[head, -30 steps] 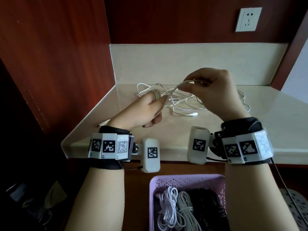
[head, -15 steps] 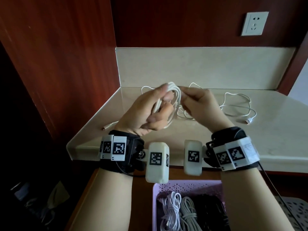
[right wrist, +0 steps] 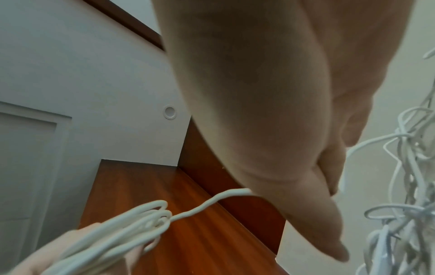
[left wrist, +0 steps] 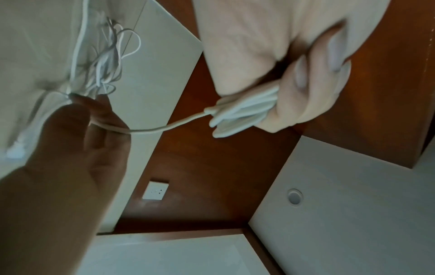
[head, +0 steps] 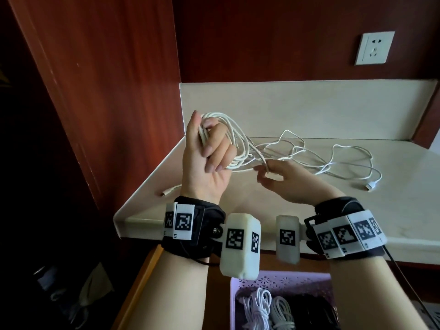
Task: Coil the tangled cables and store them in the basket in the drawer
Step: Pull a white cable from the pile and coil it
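- The left hand [head: 207,160] is raised above the near left corner of the counter [head: 309,210], its fingers curled round a bundle of loops of the white cable [head: 234,139]; the loops stick out above and to the right of the fist.
- From the loops one strand runs down and right to the right hand [head: 285,182], which pinches it between thumb and fingers just over the counter.
- Beyond the right hand the rest of the cable lies loose and tangled on the counter, trailing right to a plug [head: 369,186] near the counter's front edge.
- A second plug end [head: 166,192] lies on the counter below the left hand.
- Below the counter's front edge a lilac basket [head: 281,282] holds coiled white and dark cables.
- A wall socket [head: 373,47] sits above the counter's back right.
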